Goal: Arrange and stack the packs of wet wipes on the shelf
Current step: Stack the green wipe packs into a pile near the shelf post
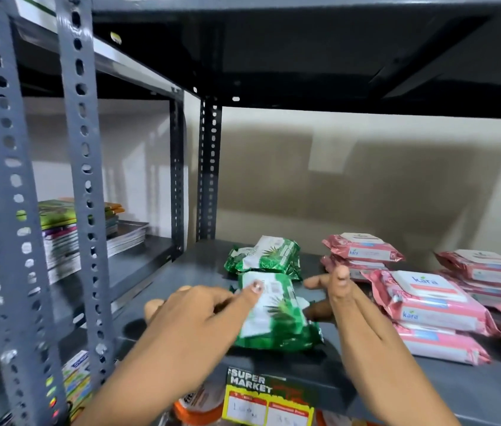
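Observation:
A green and white pack of wet wipes (276,315) lies near the front edge of the grey shelf (446,382). A second green pack (266,255) lies just behind it. My left hand (200,315) rests against the near pack's left side, fingers spread, one fingertip on its top. My right hand (344,299) is at the pack's right side, fingers apart, thumb tucked by the pack's right edge. Neither hand has closed around it. Pink packs (430,305) sit in small stacks to the right.
More pink stacks stand at the back (363,250) and far right (489,269). Perforated grey uprights (80,179) frame the left side; beyond them a pile of magazines (89,235) lies on a neighbouring shelf. A supermarket price tag (267,401) hangs on the shelf's front edge.

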The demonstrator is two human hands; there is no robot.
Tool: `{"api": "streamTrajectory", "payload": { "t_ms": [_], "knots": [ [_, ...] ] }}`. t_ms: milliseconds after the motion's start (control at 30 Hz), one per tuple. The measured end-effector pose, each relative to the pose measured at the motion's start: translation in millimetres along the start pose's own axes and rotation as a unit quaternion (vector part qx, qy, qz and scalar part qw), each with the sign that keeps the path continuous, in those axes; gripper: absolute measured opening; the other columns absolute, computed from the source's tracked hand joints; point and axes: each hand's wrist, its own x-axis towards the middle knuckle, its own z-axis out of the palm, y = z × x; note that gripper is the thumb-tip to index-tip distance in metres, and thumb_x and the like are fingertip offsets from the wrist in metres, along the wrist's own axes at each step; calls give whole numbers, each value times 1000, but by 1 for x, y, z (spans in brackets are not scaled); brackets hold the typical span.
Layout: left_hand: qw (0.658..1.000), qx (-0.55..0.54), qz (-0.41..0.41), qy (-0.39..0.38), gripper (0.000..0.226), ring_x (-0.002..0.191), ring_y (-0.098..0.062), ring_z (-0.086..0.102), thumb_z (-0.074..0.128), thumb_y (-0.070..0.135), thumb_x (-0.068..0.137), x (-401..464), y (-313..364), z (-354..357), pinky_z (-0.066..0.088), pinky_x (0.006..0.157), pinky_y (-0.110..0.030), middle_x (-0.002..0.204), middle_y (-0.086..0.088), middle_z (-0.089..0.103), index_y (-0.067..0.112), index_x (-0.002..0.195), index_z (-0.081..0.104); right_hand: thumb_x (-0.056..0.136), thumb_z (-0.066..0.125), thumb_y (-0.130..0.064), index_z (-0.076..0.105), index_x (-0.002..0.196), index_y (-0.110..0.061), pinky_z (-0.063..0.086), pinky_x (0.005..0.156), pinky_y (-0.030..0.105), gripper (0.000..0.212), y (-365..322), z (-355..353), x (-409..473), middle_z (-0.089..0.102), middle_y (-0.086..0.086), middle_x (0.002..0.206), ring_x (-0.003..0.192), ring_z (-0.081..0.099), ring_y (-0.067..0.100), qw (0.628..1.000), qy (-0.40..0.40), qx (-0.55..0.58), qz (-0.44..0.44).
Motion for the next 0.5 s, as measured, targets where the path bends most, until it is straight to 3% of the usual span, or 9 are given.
{"api": "streamTrajectory", "payload": {
  "t_ms": [67,133,200,267,333,433,500],
  "knots": [
    [997,63,10,-40,74,103,-5,51,25,97,62,0,5,1,31,92,-37,89,17,67,48,99,68,26,52,-103,71,84,-41,49,95,46,87,19,1,0,79,-10,81,99,69,34,997,-46,54,-11],
    [988,122,32,-84,69,112,-7,43,37,99,52,8,8,-1,32,94,-39,105,25,59,69,112,51,42,39,-104,68,88,-50,49,94,48,76,0,6,-11,81,-4,75,95,72,33,998,-31,57,-27],
    [984,111,38,-133,70,119,-9,42,53,95,43,23,5,-6,34,101,-43,114,25,54,80,110,41,70,40,-87,63,96,-50,51,90,44,51,-6,7,-21,79,-10,82,90,72,14,998,-8,33,-49],
    [986,52,29,-156,93,123,-10,46,71,84,43,37,-2,-15,38,105,-39,124,20,52,67,130,44,89,56,-54,62,100,-46,55,87,44,15,-2,-1,-22,76,-11,89,87,69,6,997,29,-40,-67],
    [988,8,16,-150,100,118,-7,54,85,66,51,47,-9,-24,43,98,-28,133,16,55,43,142,49,92,64,-34,63,102,-49,54,91,44,19,9,-8,-13,69,-12,101,98,65,6,990,49,-113,-72],
    [990,-23,21,-137,85,117,-3,57,87,57,57,58,-19,-25,41,97,-25,132,18,61,34,134,61,90,67,-34,64,110,-56,50,101,39,29,12,-9,-5,65,-19,117,113,60,3,990,6,-130,-61],
    [989,-38,27,-143,77,118,-2,58,84,61,56,67,-25,-18,42,106,-29,129,20,64,36,127,67,89,69,-35,66,111,-54,52,100,35,30,15,-7,-4,71,-18,113,111,62,-1,992,-14,-109,-59]
  ]
}}
